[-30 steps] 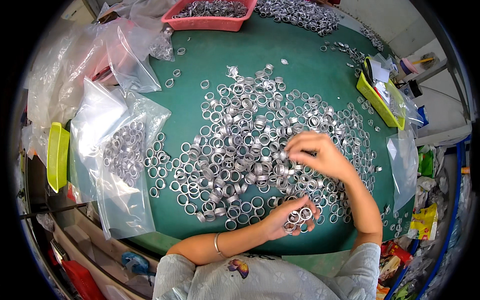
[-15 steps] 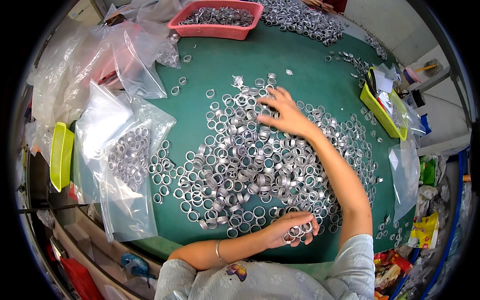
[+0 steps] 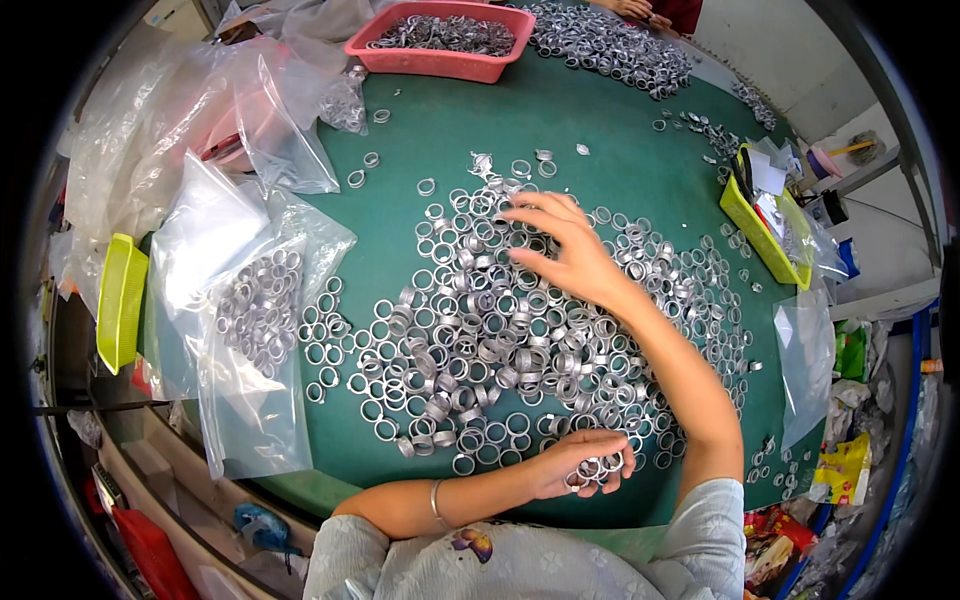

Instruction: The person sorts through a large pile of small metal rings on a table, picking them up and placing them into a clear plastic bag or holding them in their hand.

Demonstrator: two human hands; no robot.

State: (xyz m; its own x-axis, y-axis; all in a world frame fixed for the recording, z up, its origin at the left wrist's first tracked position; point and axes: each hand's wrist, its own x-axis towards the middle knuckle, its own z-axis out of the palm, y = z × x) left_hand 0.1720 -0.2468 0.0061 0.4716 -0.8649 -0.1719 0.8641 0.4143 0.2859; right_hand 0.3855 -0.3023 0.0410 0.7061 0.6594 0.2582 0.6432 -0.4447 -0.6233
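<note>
The left hand (image 3: pixel 568 468) curls around several rings (image 3: pixel 600 467) near the bench's (image 3: pixel 450 118) front edge, while the right hand (image 3: pixel 573 248), half open, its grip unclear, is best kept low and light over the ring pile (image 3: pixel 507 378) mid-bench.
</note>
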